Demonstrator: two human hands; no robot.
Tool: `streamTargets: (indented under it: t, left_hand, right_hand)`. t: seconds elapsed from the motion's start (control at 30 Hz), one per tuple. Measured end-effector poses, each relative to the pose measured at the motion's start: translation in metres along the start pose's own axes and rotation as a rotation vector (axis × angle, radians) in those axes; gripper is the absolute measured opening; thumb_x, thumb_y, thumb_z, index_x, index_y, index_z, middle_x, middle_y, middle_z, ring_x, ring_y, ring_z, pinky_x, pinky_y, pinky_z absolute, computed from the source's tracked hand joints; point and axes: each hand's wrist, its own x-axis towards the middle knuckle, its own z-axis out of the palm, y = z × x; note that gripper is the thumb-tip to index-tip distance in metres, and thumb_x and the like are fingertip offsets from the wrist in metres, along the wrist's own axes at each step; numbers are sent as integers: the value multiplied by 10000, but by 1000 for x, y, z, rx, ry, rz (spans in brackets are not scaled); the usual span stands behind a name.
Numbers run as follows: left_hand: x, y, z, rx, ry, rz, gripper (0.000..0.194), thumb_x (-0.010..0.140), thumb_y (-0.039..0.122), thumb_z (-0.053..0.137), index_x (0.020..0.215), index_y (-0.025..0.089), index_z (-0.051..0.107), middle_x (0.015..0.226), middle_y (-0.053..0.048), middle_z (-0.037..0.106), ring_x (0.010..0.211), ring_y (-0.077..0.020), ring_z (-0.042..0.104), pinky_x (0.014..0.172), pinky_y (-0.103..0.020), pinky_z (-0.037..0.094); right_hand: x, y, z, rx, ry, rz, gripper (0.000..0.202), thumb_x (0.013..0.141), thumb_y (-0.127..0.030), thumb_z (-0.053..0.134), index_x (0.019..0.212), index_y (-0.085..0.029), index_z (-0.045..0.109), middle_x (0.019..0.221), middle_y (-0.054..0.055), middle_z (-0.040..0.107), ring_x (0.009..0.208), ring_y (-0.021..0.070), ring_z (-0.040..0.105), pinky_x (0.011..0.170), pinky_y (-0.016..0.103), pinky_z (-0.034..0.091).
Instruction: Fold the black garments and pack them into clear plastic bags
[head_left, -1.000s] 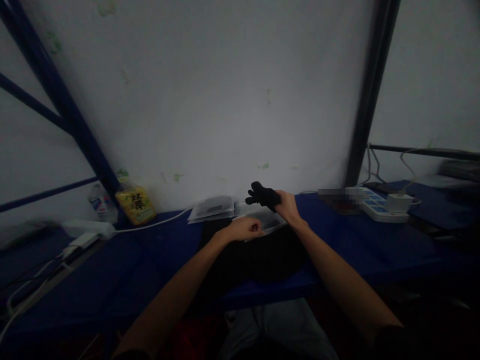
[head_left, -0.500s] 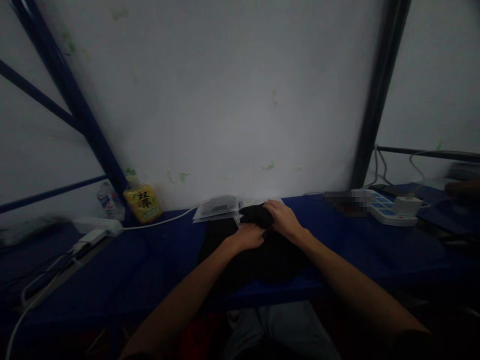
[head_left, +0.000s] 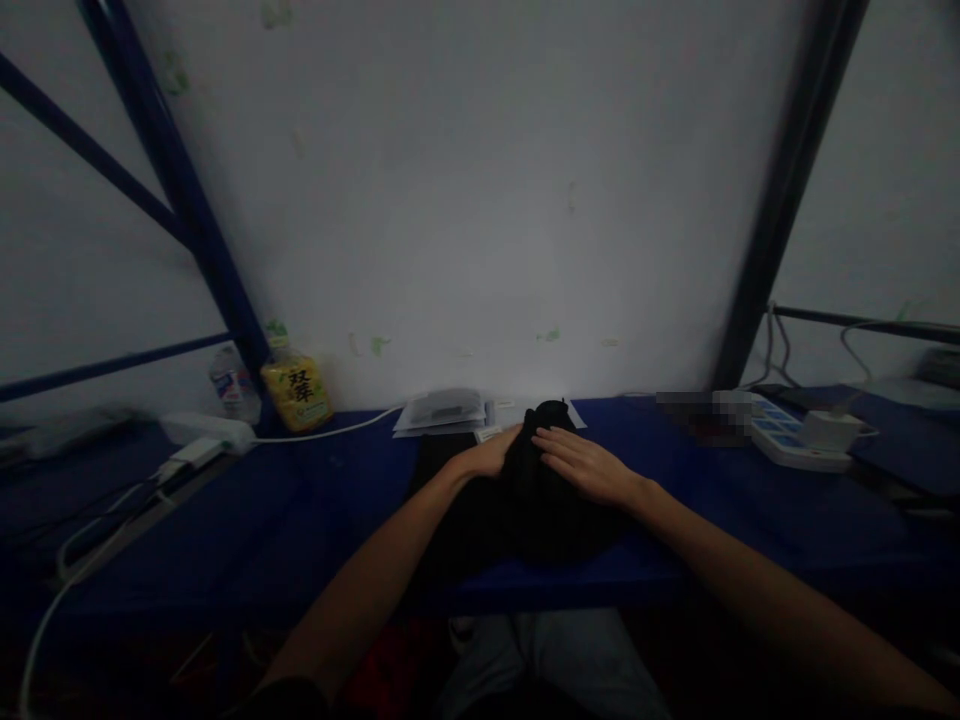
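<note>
A black cloth (head_left: 465, 530), its exact kind too dark to make out, lies spread on the blue table near the front edge. Part of it is bunched up into a raised lump (head_left: 551, 415) between my hands. My left hand (head_left: 493, 456) is closed on the left side of this lump, its fingertips hidden by the fabric. Across the right side rests my right hand (head_left: 589, 468), fingers stretched out and lying against the cloth, thumb out of sight.
Behind the cloth lie clear plastic packets (head_left: 442, 410). At the left stand a yellow-labelled bottle (head_left: 298, 392), a clear bottle (head_left: 236, 388) and a white power strip (head_left: 210, 430) with cables. Another power strip (head_left: 802, 440) is at the right, by a dark post (head_left: 791, 200).
The bunched cloth now stands more upright and sits further right. My right hand has gone from gripping its top to lying along its side, fingers straighter. The view has shifted slightly.
</note>
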Motion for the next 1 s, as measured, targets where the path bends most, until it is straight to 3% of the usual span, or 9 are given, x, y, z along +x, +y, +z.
streamTargets:
  t: [0.2, 0.4, 0.53, 0.73, 0.83, 1.0]
  left_hand:
    - [-2, 7, 0, -75, -3, 70, 773, 730, 201, 646, 1429, 120, 326, 1458, -178, 393, 1320, -291, 405, 1114, -439, 299]
    - [-6, 14, -3, 50, -68, 145, 873, 720, 144, 596, 1495, 162, 192, 1529, -148, 279, 1388, -257, 306, 1133, -419, 257]
    - [-6, 30, -7, 266, -99, 76, 925, 663, 118, 611, 1491, 202, 207, 1531, -117, 289, 1386, -276, 296, 1121, -435, 245]
    - [-2, 54, -8, 478, -77, 76, 939, 610, 56, 544, 1480, 189, 216, 1541, -102, 271, 1393, -270, 263, 1099, -434, 228]
    - [-2, 67, -9, 511, -66, 63, 907, 638, 51, 526, 1478, 197, 217, 1530, -98, 298, 1385, -262, 280, 1092, -418, 229]
    - [-6, 82, -10, 485, -73, 148, 841, 699, 33, 489, 1477, 204, 220, 1539, -60, 287, 1383, -218, 287, 1091, -373, 244]
  right_hand:
    - [0, 1, 0, 100, -136, -87, 455, 727, -63, 555, 1181, -85, 587, 1403, 196, 470, 1391, 258, 303, 1129, 471, 301]
    - [5, 0, 1, 187, -236, -69, 527, 668, -59, 573, 1192, -111, 572, 1375, 182, 498, 1346, 247, 380, 1139, 454, 280]
    - [9, 3, 8, 121, -232, 57, 516, 684, -59, 548, 1197, -102, 570, 1322, 182, 538, 1301, 259, 436, 1106, 419, 339]
    - [21, -5, 27, -105, -217, 298, 502, 755, -82, 531, 1255, -34, 545, 1259, 252, 569, 1181, 306, 543, 1033, 423, 409]
    - [36, -17, 39, -199, -189, 417, 405, 821, -110, 497, 1209, -34, 585, 1203, 273, 597, 1105, 346, 578, 982, 484, 428]
    - [54, -27, 60, -162, -239, 587, 441, 853, -150, 500, 1279, -41, 537, 1277, 296, 537, 1116, 428, 542, 941, 630, 388]
